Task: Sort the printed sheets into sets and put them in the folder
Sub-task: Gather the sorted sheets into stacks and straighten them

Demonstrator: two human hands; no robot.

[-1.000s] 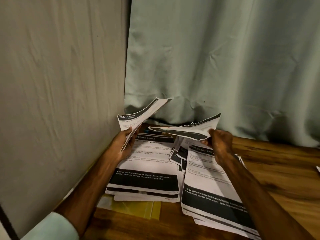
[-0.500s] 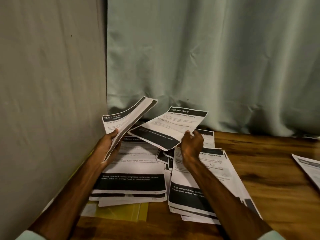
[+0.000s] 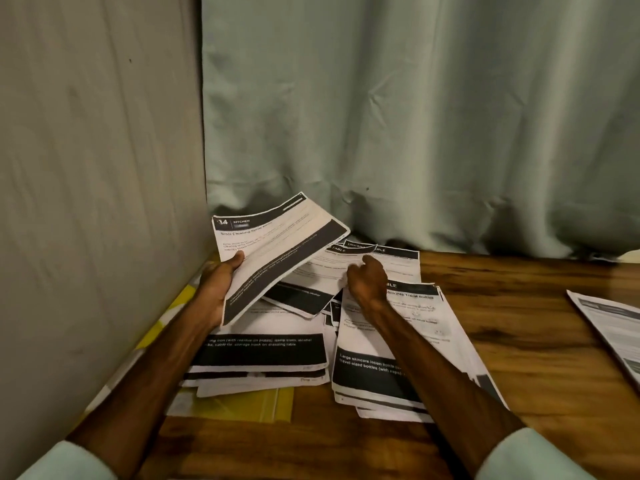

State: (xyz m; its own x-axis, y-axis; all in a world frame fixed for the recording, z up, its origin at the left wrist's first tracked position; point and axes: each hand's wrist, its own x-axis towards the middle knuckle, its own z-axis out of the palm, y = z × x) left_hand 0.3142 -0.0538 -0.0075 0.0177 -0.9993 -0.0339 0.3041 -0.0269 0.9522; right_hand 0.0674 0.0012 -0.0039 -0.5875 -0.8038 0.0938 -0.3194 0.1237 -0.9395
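Nearest me, the flat yellow plastic folder (image 3: pixel 242 403) lies on the brown wooden table (image 3: pixel 519 306), mostly buried under the left pile of black-banded white printed sheets (image 3: pixel 263 355). Just beside that sits the right pile of the same sheets (image 3: pixel 381 372), untidily fanned. I judge the folder slick and bendy, so the pile must come off it before it can open.

Further out, my left hand (image 3: pixel 218 282) grips the curved white sheet headed "34 KITCHEN" (image 3: pixel 277 244), thumb on top and fingers beneath, lifted clear of the piles. Whether it is one sheet or several I cannot tell. My right hand (image 3: pixel 369 280) is curled at the edge of a tilted white sheet with a black band (image 3: pixel 311 275) lying across the gap between the piles. I cannot tell if it pinches that sheet or only rests there.

This paper looks light, limp and slippery sheet on sheet, and it creases easily. I would take each sheet by a long edge near the middle, thumb above and fingers below, so it bows rather than flops.

Beyond, more loose white sheets (image 3: pixel 391 258) reach toward the pale green curtain (image 3: pixel 415 116).
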